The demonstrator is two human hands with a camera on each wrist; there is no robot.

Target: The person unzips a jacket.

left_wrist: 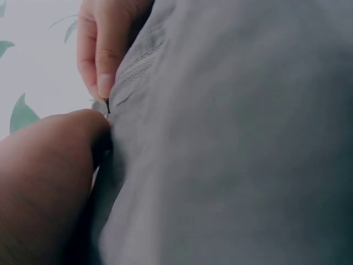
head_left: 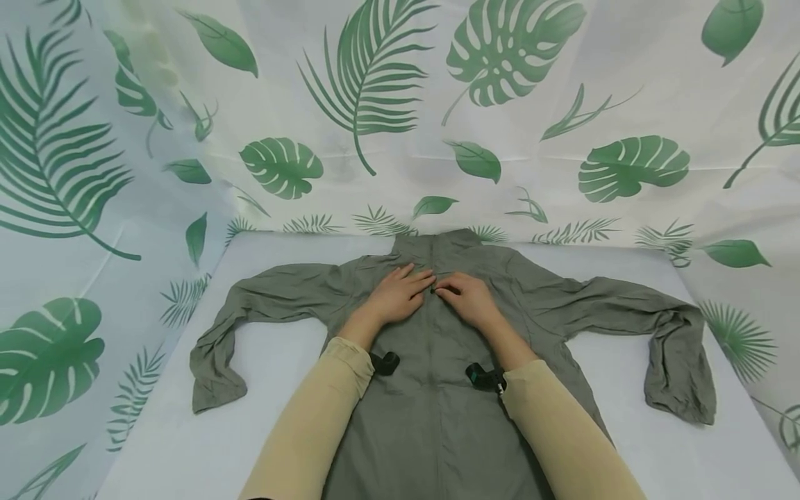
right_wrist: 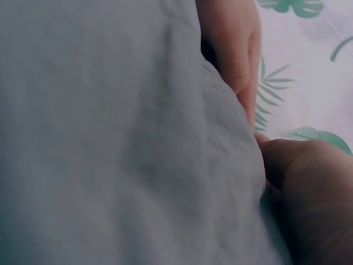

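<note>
A grey-green zip-up jacket (head_left: 400, 389) lies spread front side up, its collar at the far end and both sleeves out to the sides. My right hand (head_left: 467, 297) pinches a small dark zipper pull (head_left: 432, 290) on the chest, a little below the collar. Beside it, my left hand (head_left: 398, 294) rests on the fabric with its fingers extended, fingertips close to the pull. In the left wrist view, the right hand's fingers (left_wrist: 106, 83) come down onto the dark pull, near a stretch of zipper tape (left_wrist: 138, 69). The right wrist view shows the jacket hiding part of both hands.
The jacket lies on a white table (head_left: 275, 368). A white curtain (head_left: 400, 104) printed with green leaves hangs behind the table and along its sides. A dark wrist camera (head_left: 384, 363) sits under the left wrist, and another camera (head_left: 484, 377) under the right.
</note>
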